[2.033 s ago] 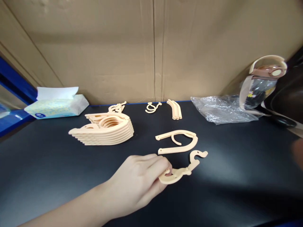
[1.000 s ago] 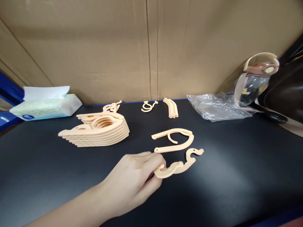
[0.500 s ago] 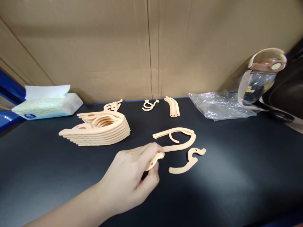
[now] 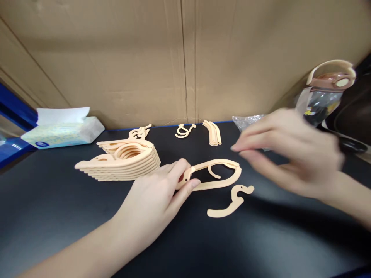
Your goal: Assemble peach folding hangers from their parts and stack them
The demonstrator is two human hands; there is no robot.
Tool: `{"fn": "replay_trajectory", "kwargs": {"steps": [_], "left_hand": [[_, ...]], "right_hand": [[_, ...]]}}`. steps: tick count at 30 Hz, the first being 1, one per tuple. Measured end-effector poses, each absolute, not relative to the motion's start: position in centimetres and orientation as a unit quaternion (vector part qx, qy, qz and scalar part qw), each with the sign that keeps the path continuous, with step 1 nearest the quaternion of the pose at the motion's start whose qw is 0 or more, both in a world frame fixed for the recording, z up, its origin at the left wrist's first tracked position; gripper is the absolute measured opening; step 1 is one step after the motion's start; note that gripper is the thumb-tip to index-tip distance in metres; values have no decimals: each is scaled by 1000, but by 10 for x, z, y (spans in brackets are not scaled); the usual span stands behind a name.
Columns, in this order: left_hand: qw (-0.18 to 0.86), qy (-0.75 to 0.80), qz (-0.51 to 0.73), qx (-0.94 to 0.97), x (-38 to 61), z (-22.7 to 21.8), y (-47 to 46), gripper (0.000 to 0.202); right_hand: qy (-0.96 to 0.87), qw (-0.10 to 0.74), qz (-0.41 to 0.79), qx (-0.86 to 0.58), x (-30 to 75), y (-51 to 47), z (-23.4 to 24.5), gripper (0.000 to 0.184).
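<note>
Hook [image 4: 189, 174]: was pinched in left hand [image 4: 159, 188], across from loosely parted right hand [image 4: 292, 154]. Risked snagging frame [image 4: 220, 184] if pulled sideways.

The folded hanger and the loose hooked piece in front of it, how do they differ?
The folded hanger is larger; the loose hooked piece is smaller. The hanger bends into a long U; the loose piece curves somewhat like an S. In view, the left hand overlaps the hanger's left end; the loose piece shows whole. Both are beige.
</note>
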State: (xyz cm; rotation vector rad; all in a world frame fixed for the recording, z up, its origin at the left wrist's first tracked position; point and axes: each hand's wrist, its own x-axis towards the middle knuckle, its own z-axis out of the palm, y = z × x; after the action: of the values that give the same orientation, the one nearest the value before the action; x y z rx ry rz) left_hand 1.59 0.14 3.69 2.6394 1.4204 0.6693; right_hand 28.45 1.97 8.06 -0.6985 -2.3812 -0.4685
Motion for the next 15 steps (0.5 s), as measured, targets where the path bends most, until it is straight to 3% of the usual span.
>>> {"fn": "replay_trajectory", "kwargs": {"steps": [7, 15], "left_hand": [[13, 445, 219, 868, 6, 19, 7, 27], [5, 445, 240, 863, 3, 5, 5, 11]], "right_hand": [[-942, 209, -52, -257, 270, 32, 45, 22], [-948, 145, -10, -283, 279, 31, 40, 19]]}}
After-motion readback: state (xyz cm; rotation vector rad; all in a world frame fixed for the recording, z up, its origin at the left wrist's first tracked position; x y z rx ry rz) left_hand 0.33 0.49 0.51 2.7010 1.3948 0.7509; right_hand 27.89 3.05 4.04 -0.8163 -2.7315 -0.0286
